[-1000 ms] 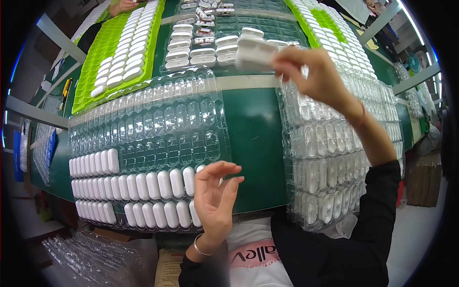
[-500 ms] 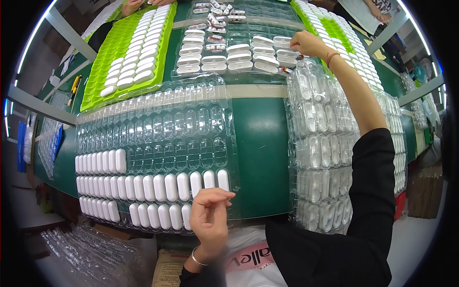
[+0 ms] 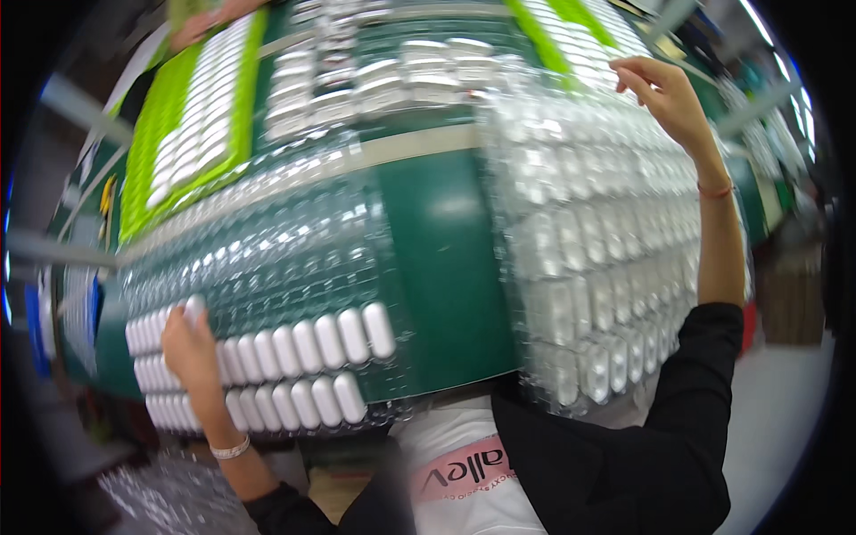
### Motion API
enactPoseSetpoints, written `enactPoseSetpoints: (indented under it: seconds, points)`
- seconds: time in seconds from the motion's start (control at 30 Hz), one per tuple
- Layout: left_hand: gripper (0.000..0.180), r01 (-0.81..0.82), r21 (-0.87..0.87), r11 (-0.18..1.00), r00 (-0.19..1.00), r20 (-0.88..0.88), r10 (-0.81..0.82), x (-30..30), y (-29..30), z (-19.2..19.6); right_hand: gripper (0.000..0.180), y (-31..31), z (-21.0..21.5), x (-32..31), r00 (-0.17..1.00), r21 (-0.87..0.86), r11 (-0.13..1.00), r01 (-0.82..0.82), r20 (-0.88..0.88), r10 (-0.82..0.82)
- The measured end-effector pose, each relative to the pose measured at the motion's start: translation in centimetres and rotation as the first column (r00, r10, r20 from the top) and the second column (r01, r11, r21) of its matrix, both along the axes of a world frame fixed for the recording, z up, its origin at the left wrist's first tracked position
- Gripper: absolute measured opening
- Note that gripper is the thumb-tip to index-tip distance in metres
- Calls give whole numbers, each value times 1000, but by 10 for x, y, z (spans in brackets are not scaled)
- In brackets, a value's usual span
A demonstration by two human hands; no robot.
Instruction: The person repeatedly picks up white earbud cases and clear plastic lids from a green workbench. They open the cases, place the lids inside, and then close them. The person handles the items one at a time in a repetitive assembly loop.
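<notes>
Along the near edge of the green tabletop [image 3: 446, 285], toward its left end, a clear tray [image 3: 299, 242] carries rows of white oblong cases. The left hand [image 3: 188, 353] lies over them, fingers at one white case [image 3: 194, 306] ending the short third row; blur hides whether they grip it. Toward the right edge, stacked clear trays [image 3: 584, 236] stand. Well apart from the left, the right hand [image 3: 667, 100] hangs over their far part, fingers loosely bent and parted, nothing visible between them. Farther back, blurred white containers [image 3: 382, 85] sit between two green trays [image 3: 143, 183].
</notes>
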State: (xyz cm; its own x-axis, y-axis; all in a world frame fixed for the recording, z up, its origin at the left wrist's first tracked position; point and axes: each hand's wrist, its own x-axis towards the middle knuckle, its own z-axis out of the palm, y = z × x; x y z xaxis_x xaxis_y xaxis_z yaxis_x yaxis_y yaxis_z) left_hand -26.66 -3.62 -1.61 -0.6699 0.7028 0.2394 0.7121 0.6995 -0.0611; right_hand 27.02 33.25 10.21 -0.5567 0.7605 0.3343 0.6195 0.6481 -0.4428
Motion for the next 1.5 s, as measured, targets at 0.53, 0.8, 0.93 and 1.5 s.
enactPoseSetpoints:
  seconds: [0.53, 0.8, 0.93, 1.5]
  points:
    - [32, 538, 576, 615, 790, -89, -607, 195, 17, 57, 15, -74, -36, 223, 453, 209, 623, 754, 522, -723]
    - [35, 506, 646, 571, 708, 67, -703, 204, 7, 44, 16, -65, -45, 237, 512, 284, 667, 689, 461, -725]
    - [51, 148, 874, 463, 583, 301, -755, 226, 5, 32, 19, -78, -22, 177, 833, 37, 832, 553, 3, -553]
    - [55, -430, 651, 625, -236, 588, -774, 264, 27, 38, 13, -173, -49, -111, 836, -510, 730, -456, -526, 155]
